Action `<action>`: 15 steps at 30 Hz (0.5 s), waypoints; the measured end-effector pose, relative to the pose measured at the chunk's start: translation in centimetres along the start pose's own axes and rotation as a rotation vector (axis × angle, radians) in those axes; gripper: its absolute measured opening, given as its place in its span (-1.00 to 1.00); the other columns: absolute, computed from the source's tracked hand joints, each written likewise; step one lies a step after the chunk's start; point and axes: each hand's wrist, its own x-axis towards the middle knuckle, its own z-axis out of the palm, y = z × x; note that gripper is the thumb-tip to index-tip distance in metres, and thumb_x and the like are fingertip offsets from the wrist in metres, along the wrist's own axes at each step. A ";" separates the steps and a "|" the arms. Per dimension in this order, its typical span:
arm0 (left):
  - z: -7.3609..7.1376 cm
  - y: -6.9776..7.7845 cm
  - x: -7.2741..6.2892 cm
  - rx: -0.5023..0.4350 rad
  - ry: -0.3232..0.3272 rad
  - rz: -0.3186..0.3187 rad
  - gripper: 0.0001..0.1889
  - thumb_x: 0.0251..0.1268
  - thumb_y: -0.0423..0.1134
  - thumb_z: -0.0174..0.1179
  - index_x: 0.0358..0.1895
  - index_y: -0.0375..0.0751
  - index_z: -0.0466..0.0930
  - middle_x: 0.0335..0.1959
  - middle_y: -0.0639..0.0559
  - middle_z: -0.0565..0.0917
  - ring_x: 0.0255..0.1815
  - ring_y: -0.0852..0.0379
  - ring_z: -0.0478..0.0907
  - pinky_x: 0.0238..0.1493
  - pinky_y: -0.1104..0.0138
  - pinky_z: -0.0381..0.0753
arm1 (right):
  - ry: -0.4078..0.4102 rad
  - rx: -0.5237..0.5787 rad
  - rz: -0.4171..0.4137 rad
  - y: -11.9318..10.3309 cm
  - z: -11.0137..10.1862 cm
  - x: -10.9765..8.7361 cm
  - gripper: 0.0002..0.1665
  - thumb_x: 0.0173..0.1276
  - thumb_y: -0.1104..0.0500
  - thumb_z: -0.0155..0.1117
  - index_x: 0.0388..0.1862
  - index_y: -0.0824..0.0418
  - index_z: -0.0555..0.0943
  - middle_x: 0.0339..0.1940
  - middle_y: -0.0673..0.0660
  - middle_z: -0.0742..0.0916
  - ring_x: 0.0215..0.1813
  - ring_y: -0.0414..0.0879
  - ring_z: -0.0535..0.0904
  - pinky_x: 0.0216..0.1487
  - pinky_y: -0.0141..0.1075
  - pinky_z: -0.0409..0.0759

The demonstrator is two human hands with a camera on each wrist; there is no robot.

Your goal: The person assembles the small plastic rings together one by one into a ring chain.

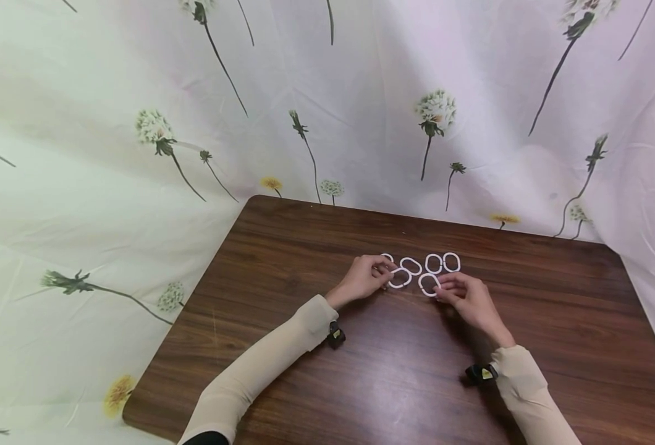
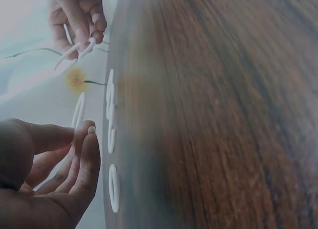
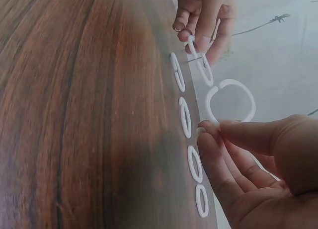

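In the head view my left hand (image 1: pixel 363 277) pinches a white oval ring (image 1: pixel 398 287), shaped like a shower curtain ring, between thumb and fingertips. My right hand (image 1: pixel 472 301) pinches a similar ring (image 1: pixel 420 283) by its edge. A small gap shows in the right hand's ring (image 3: pixel 254 102) in the right wrist view. Both rings are held up above the table, apart from each other, with the hands facing. Several more white rings (image 1: pixel 459 262) lie flat on the table just beyond the hands; the leftmost ring (image 1: pixel 387 254) is partly hidden by the left fingers.
The brown wood-grain table (image 1: pixel 305 383) reaches to a flower-printed cloth (image 1: pixel 361 111) that hangs behind it and along the sides. Its back edge runs a short way beyond the rings. Each wrist wears a dark strapped device (image 1: pixel 335 335) over a beige sleeve (image 1: pixel 272 346).
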 end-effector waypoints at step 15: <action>0.1 0.5 -0.1 -0.076 -0.015 -0.008 -0.80 0.43 -0.42 0.29 0.03 -0.43 0.72 -0.18 -0.32 0.81 -0.31 -0.14 0.82 -0.27 0.19 0.84 | 0.005 0.021 -0.009 -0.6 1.1 0.3 -0.73 0.40 0.38 0.40 0.01 0.53 0.67 -0.21 0.41 0.80 -0.32 -0.35 0.74 -0.25 -0.52 0.71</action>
